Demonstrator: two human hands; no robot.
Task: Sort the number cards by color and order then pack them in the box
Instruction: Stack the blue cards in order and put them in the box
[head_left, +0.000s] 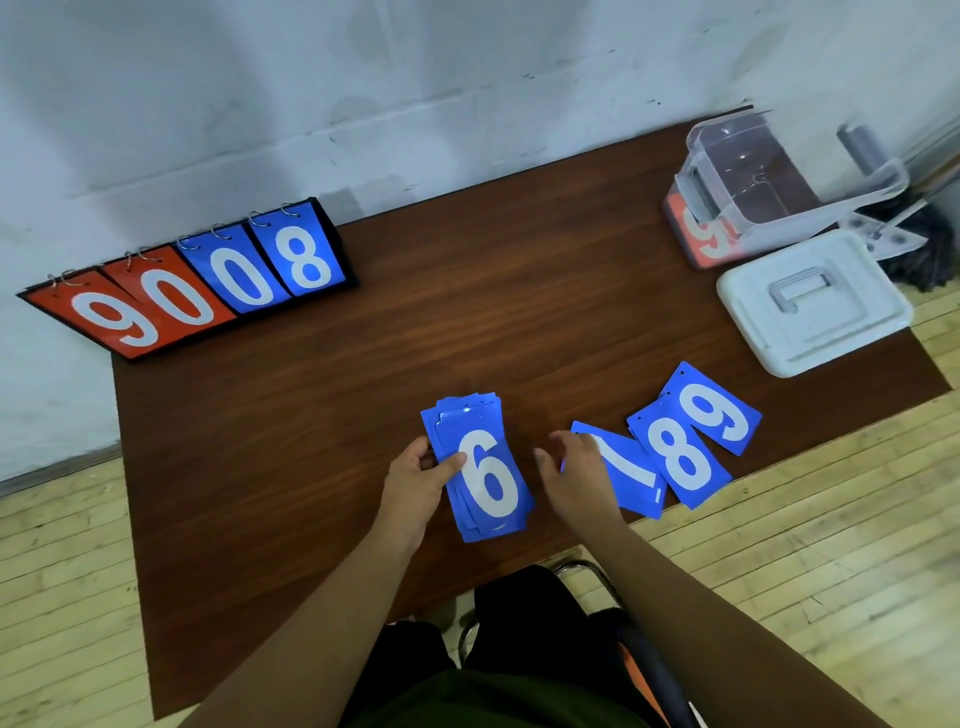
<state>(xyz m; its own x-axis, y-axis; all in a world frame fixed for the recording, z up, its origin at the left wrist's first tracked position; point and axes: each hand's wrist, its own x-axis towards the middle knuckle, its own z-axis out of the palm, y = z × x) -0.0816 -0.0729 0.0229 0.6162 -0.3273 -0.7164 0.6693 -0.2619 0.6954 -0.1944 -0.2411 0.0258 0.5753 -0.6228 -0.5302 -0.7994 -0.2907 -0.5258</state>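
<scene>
dark wood table (311, 415) against a pale wall is hosting the sorting: a person's left hand (415, 478) is gripping a stack of blue cards (488, 499), thumb lying across the top "6", fingers curling round its left edge. the right hand (576, 467) is hovering just right of the stack, fingers loosely curled and holding nothing, over a blue 7 card (631, 473). right of those fingers, a blue 8 card (680, 457) and a blue 9 card (711, 410) are lying overlapped. well beyond the fingertips, a clear box (769, 176) is standing open beside its white lid (810, 301).
</scene>
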